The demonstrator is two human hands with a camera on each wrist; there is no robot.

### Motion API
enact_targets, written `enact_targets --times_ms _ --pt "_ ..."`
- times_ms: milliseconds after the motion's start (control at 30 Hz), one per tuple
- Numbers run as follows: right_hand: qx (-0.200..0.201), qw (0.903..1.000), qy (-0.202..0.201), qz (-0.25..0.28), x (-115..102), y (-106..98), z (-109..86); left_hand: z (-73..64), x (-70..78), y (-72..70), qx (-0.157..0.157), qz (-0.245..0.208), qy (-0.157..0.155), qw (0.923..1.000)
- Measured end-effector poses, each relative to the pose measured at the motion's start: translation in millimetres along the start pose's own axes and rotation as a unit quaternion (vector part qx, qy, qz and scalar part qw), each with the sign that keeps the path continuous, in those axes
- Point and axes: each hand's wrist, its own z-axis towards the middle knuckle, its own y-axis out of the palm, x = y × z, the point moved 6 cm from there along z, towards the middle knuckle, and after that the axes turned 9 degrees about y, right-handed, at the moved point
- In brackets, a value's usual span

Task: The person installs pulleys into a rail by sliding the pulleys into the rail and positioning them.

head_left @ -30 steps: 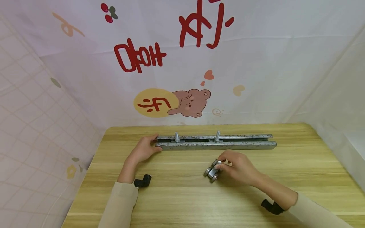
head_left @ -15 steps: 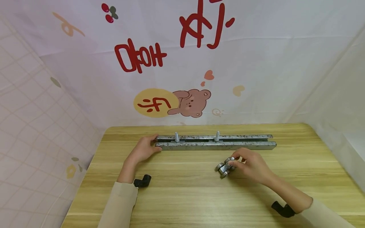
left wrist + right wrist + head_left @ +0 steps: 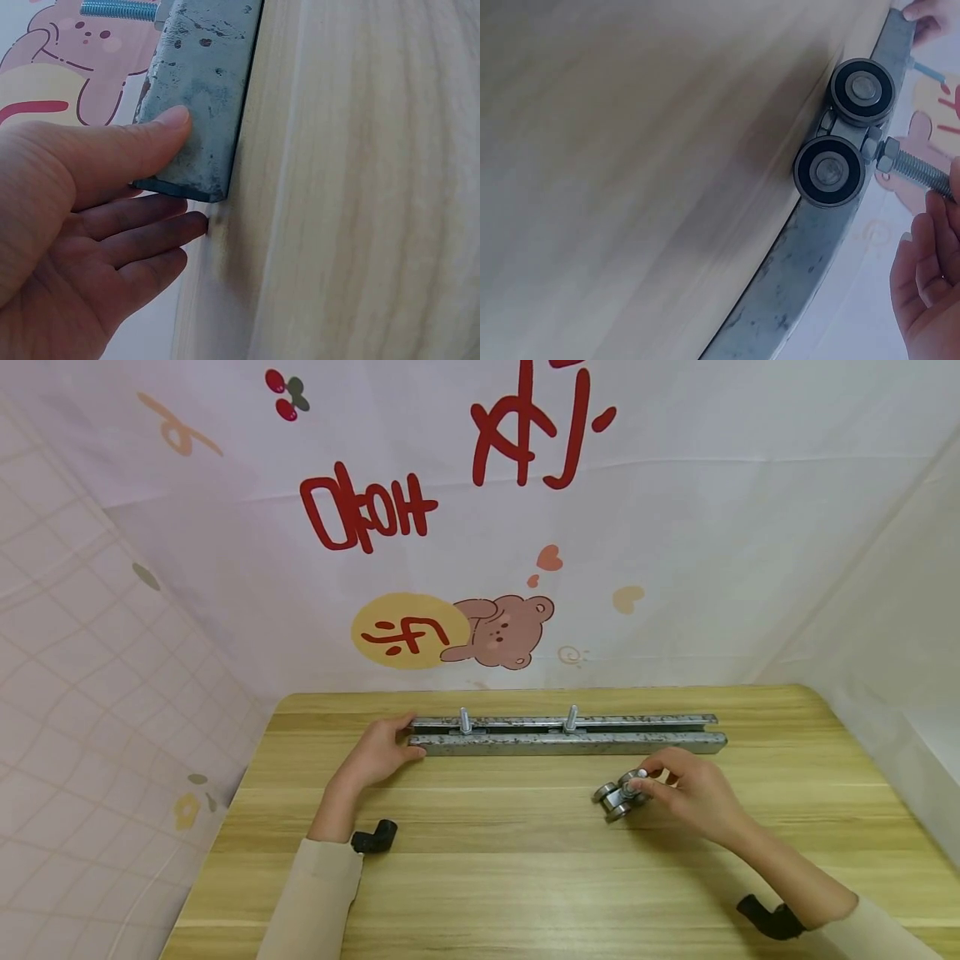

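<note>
A galvanized steel C-channel track (image 3: 637,742) lies across the back of the table, its slot facing up. Two threaded bolts stand out of that slot, a left bolt (image 3: 465,720) and a right bolt (image 3: 572,718). My left hand (image 3: 378,752) pinches the track's left end, thumb on the front face and fingers behind. In front of the track's right half, my right hand (image 3: 697,793) pinches the threaded bolt of a roller trolley (image 3: 617,800). The trolley's steel wheels (image 3: 829,171) point left and down, and its bolt (image 3: 922,174) meets the fingertips in the right wrist view.
The wood-grain table (image 3: 480,893) runs from the track to the front. A printed cloth wall (image 3: 675,527) rises right behind it, with more cloth along both sides. Each wrist wears a black mount, the left mount (image 3: 375,837) and the right mount (image 3: 771,918).
My right hand has moved to the right with the roller trolley, along the front of the track. My left hand and the track have stayed in place.
</note>
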Motion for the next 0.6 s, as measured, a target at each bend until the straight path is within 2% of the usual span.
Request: enact_targets --times_ms 167,600 --pt "0.017 0.9998 0.008 0.001 9 -11 -1.5 0.5 0.8 -0.6 -0.001 0.001 0.001 1.0000" --pt "0.027 0.9981 0.055 0.006 37 -24 -5.5 1.0 0.3 0.0 -0.002 0.005 -0.004 1.0000"
